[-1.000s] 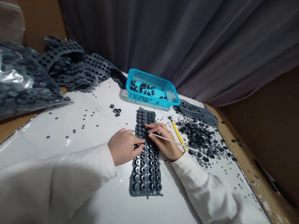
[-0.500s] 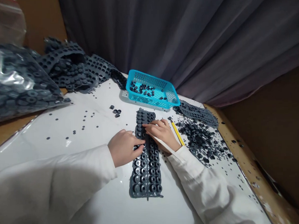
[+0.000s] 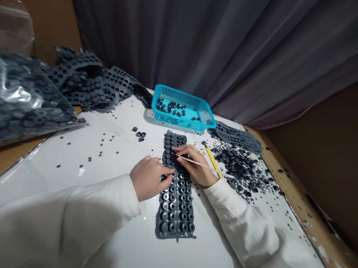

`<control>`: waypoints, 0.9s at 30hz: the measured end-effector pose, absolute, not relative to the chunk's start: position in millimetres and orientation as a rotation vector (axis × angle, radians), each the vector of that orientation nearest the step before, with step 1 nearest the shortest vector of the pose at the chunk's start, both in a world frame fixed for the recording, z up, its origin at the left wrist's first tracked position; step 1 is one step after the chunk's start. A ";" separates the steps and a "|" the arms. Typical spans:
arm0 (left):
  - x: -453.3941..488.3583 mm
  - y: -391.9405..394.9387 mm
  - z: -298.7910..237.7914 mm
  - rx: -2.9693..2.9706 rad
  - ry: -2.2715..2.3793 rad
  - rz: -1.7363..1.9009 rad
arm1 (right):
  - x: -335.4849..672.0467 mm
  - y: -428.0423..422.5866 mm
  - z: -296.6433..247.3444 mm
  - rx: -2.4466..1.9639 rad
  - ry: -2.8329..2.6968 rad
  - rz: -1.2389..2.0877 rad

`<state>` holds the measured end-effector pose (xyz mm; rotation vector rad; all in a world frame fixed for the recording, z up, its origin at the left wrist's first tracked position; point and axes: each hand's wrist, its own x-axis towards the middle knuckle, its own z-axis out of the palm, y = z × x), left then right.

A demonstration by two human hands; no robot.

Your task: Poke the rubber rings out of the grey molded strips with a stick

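Observation:
A long dark grey rubber sheet (image 3: 176, 205) lies on the white table, set with rows of round ring-shaped parts. My left hand (image 3: 150, 178) is at its left side, with thumb and index finger closed on the sheet around mid-length; exactly what lies between the fingertips is hidden. My right hand (image 3: 195, 165) rests over the upper right part of the sheet. Its fingers grip a thin white stick (image 3: 208, 167), which slants from the middle of the sheet down over the wrist.
A blue basket (image 3: 186, 120) with some black pieces stands behind the sheet. To the right are a yellow pencil-like tool (image 3: 212, 159), a heap of small black bits (image 3: 239, 167) and a punched sheet (image 3: 238, 137). At left sit a clear bag of rings (image 3: 26, 97) and piled sheets (image 3: 88, 84).
The white stick in my right hand has swung so its rear end now points right, over the wrist. My right fingers have shifted slightly. My left hand keeps its place.

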<state>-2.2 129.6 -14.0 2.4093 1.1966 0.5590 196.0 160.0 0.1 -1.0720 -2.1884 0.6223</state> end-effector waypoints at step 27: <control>-3.2 129.7 -15.1 2.406 1.189 0.565 | 206.8 183.7 -10.4 -1.117 -2.517 -0.129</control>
